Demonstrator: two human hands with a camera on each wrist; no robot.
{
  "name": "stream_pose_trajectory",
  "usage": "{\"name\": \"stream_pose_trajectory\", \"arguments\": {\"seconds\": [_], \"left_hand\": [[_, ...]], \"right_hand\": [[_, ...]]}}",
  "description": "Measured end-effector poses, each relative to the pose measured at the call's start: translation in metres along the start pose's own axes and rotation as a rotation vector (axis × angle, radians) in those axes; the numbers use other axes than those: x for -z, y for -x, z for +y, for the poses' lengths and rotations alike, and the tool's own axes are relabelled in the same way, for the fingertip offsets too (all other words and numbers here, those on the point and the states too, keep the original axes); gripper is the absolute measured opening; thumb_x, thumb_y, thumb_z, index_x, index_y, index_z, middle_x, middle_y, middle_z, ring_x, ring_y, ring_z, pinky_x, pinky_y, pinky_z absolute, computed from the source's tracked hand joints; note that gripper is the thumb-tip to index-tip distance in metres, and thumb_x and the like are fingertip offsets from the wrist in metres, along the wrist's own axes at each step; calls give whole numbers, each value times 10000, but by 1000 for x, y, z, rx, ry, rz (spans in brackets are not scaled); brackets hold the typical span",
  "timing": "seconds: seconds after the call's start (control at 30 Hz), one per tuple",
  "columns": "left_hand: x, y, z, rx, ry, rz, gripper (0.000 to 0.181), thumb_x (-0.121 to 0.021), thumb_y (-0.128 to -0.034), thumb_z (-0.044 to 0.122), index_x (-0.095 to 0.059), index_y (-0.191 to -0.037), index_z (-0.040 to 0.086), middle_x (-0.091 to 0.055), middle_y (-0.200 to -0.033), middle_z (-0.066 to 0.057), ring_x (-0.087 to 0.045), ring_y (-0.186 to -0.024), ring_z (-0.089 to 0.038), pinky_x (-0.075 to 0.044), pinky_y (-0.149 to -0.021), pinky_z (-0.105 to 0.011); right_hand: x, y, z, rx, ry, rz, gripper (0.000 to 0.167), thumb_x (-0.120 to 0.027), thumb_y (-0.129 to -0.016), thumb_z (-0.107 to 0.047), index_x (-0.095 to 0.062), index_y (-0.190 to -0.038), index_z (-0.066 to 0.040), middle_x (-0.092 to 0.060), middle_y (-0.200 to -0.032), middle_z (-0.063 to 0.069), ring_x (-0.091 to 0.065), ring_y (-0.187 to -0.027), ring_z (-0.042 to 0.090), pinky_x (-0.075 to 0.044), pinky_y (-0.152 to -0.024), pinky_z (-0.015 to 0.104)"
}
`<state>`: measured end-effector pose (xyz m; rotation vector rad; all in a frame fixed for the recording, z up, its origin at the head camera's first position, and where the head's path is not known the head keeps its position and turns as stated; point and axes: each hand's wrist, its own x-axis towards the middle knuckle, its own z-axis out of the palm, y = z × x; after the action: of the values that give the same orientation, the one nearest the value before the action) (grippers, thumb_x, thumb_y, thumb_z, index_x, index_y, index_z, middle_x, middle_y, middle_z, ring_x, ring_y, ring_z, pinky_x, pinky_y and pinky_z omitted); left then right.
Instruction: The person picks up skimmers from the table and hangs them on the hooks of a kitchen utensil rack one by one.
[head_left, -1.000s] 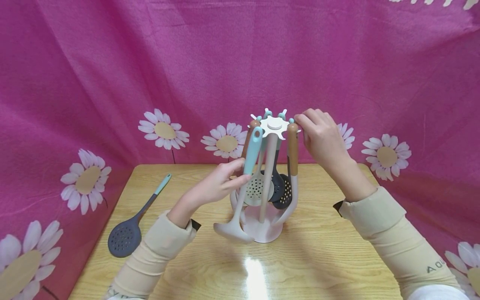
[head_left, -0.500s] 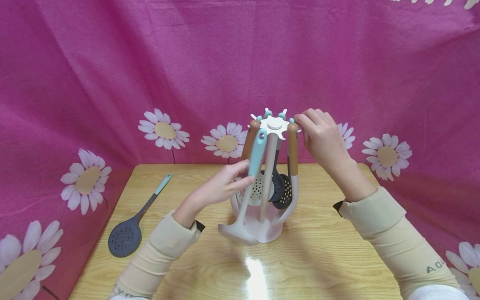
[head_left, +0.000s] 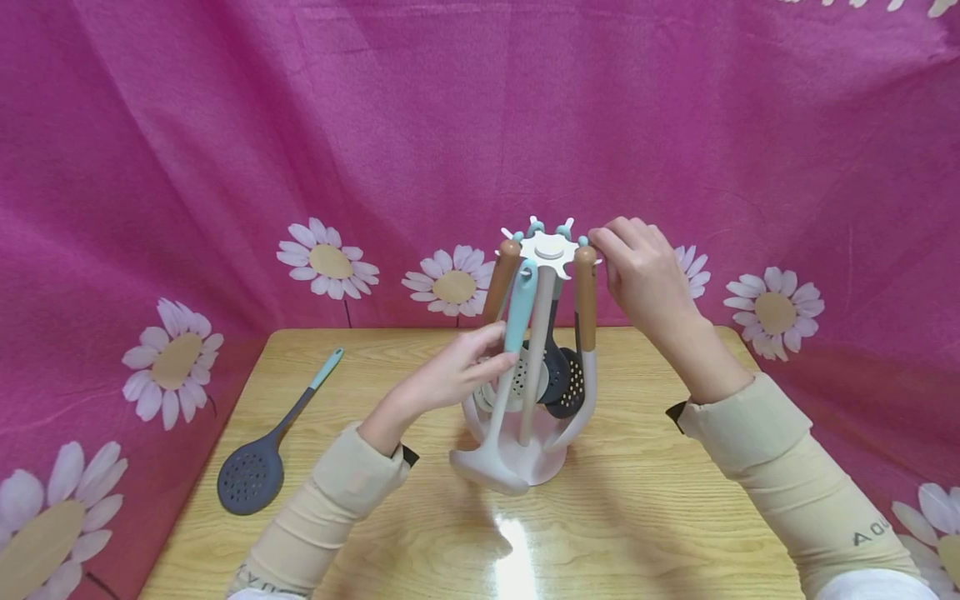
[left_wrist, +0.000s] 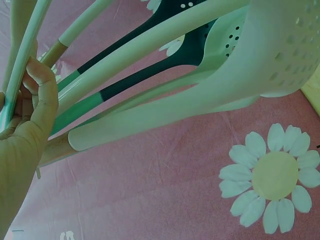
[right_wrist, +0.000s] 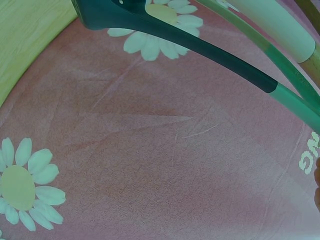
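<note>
In the head view my left hand (head_left: pixel 457 367) pinches the mint handle of a pale ladle (head_left: pixel 491 468). The ladle hangs tilted in front of a white utensil rack (head_left: pixel 550 248), its bowl low over the rack's base. The holed handle end is just below the rack's hooked top. My right hand (head_left: pixel 647 271) grips the rack's right edge with curled fingers; the exact contact is hidden. Several utensils hang around the post, among them a brown-handled one (head_left: pixel 586 300) at the right. The left wrist view shows the ladle's handle (left_wrist: pixel 24 55) between the fingers.
A dark slotted turner (head_left: pixel 251 477) with a mint handle lies at the left of the wooden table (head_left: pixel 637 517). Pink cloth (head_left: pixel 450 125) with daisies surrounds the table's back and sides. In the right wrist view a dark utensil (right_wrist: pixel 215 55) hangs close by.
My left hand has moved slightly right with the ladle, bringing its handle end nearer the rack's top and post. The right hand has stayed still on the rack.
</note>
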<state>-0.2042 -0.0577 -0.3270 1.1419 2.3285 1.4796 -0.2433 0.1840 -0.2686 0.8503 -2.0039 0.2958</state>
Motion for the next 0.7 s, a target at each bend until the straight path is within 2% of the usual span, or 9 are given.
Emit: {"name": "stream_pose_trajectory", "arguments": {"seconds": [0.27, 0.47, 0.7], "left_hand": [[-5, -3, -2, -4, -37, 34, 198, -472, -925, 73, -488, -1095, -29, -580, -1021, -212, -560, -895, -232, -495, -714, -264], [-9, -5, -4, 8, -42, 69, 213, -461, -932, 83, -494, -1121, -11, -582, -1030, -176, -574, -921, -229, -502, -727, -261], [-13, -5, -5, 15, -47, 108, 174, -460, -929, 83, -493, -1079, 1, -562, -983, -135, -577, -878, -219, -496, -726, -277]], "right_hand": [[-1, 1, 1, -5, -9, 14, 163, -472, -821, 119, -592, -880, 26, -566, -778, 142, -501, -681, 302, -387, -568, 357], [-2, 0, 1, -8, -8, 17, 171, -473, -815, 123, -597, -889, 31, -573, -782, 144, -510, -689, 300, -394, -573, 361], [-1, 1, 1, -1, 2, 10, 173, -463, -826, 112, -600, -896, 32, -577, -782, 147, -515, -694, 305, -397, -576, 360]]}}
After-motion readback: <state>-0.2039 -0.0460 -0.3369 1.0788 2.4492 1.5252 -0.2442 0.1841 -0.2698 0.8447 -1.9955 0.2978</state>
